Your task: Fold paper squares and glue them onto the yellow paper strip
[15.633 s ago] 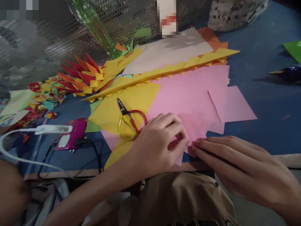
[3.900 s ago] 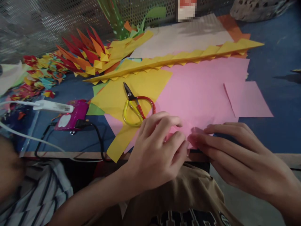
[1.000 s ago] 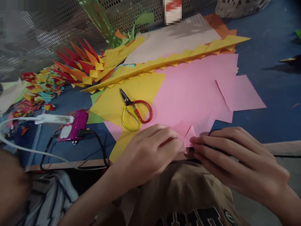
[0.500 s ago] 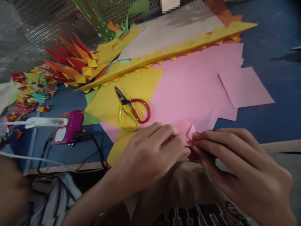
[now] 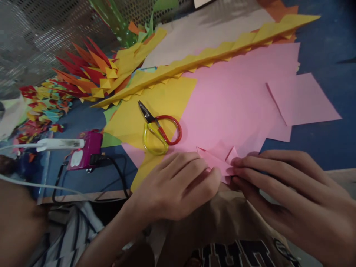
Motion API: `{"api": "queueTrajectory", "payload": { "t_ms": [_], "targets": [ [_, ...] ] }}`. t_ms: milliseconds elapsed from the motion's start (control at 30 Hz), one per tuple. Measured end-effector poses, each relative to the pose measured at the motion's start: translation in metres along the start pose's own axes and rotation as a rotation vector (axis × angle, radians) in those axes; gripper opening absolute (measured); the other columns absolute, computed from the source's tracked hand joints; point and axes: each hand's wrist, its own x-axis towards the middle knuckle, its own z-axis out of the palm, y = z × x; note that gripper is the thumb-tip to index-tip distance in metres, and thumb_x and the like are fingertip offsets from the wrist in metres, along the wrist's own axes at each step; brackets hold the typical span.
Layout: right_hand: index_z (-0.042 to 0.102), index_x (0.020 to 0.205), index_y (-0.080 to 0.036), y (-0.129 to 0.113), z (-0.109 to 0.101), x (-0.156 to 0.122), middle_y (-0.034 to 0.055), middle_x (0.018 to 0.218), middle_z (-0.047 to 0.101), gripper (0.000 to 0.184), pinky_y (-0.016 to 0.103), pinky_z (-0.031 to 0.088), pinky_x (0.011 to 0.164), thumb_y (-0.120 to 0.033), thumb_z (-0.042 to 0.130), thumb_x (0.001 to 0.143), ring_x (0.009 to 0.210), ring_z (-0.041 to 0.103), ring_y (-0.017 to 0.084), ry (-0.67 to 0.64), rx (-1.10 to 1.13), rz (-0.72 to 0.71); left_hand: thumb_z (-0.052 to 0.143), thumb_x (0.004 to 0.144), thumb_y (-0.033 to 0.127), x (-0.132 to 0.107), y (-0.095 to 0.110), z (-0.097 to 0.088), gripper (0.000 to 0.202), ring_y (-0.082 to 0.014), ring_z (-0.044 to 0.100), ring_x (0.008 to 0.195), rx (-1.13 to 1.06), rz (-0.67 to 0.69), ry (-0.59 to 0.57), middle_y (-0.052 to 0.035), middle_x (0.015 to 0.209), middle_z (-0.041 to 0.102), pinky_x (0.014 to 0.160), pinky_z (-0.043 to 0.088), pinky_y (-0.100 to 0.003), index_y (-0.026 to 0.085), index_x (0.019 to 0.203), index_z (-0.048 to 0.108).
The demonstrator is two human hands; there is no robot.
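A small piece of folded pink paper (image 5: 219, 163) lies at the table's front edge, with creased points standing up at both ends. My right hand (image 5: 289, 189) pinches its right end between thumb and fingers. My left hand (image 5: 180, 181) is curled over the paper's left end, fingertips closed on it and partly hidden. Beneath is a large pink sheet (image 5: 225, 100), overlapping a yellow sheet (image 5: 125, 122). Scissors (image 5: 160, 129) with one red and one yellow handle rest just beyond my left hand, blades slightly apart.
A long yellow folded strip (image 5: 200, 61) crosses the sheets. Red, orange and yellow folded paper spikes (image 5: 91, 70) stand at left beside small colourful pieces (image 5: 47, 100). A purple box (image 5: 86, 150) with cables sits left. A pink square (image 5: 303, 100) lies right. Another person's arm (image 5: 19, 226) shows lower left.
My left fingers have shifted left along the folded pink paper, and more of it now shows between my hands. My right hand keeps its pinch. The whole view has shifted slightly.
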Motion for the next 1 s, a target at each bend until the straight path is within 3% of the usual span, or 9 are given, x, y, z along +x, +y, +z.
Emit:
{"api": "queueTrajectory", "payload": {
  "t_ms": [133,267,433,633,800,1000],
  "targets": [
    [0.076,0.116,-0.015,-0.005,-0.001,0.004,0.0036,0.122,0.077,0.027,0.041,0.055,0.096,-0.008,0.079,0.09,0.108,0.066,0.023,0.017,0.011,0.075,0.069,0.101,0.015,0.01,0.002,0.002,0.011,-0.0243,0.071,0.097,0.063,-0.034,-0.029,-0.0025,0.097,0.076,0.081,0.059,-0.038,0.02,0.111,0.07],
    [0.075,0.114,-0.016,-0.009,0.0,0.007,0.0027,0.12,0.077,0.026,0.039,0.054,0.097,-0.009,0.078,0.09,0.109,0.066,0.022,0.043,0.016,0.113,0.065,0.106,0.023,0.02,0.005,0.004,0.005,-0.0204,0.067,0.093,-0.011,-0.154,-0.122,-0.0007,0.098,0.074,0.083,0.059,-0.037,0.02,0.105,0.07],
    [0.075,0.121,-0.011,-0.006,-0.001,0.006,0.0054,0.137,0.072,0.03,0.048,0.051,0.104,-0.009,0.076,0.091,0.124,0.061,0.032,0.019,-0.048,0.039,0.067,0.106,0.03,0.023,0.003,0.005,0.012,-0.0195,0.065,0.094,-0.045,-0.159,-0.111,0.001,0.106,0.074,0.083,0.058,-0.037,0.021,0.114,0.071],
    [0.073,0.125,-0.015,0.002,-0.01,0.0,0.0008,0.143,0.07,0.027,0.048,0.051,0.103,-0.014,0.069,0.098,0.125,0.063,0.029,-0.078,-0.016,-0.012,0.074,0.102,0.027,0.019,0.001,0.004,0.015,-0.0195,0.066,0.099,-0.079,-0.137,-0.077,0.0019,0.107,0.075,0.089,0.057,-0.036,0.021,0.116,0.073],
    [0.071,0.131,-0.009,0.009,-0.012,-0.005,0.0045,0.145,0.068,0.035,0.043,0.051,0.109,-0.011,0.072,0.096,0.132,0.059,0.028,-0.081,-0.024,-0.06,0.063,0.107,0.022,0.029,0.004,0.006,0.011,-0.0177,0.064,0.092,-0.217,-0.254,-0.098,0.0,0.099,0.074,0.088,0.053,-0.035,0.02,0.102,0.073],
    [0.069,0.133,-0.011,0.016,-0.017,-0.008,0.0057,0.146,0.067,0.042,0.049,0.054,0.098,-0.004,0.067,0.092,0.123,0.065,0.03,-0.1,0.033,-0.141,0.063,0.108,0.024,0.038,0.004,0.003,0.013,-0.0153,0.061,0.093,-0.372,-0.418,-0.133,0.0019,0.096,0.07,0.089,0.048,-0.033,0.02,0.098,0.071]
  ]
}}
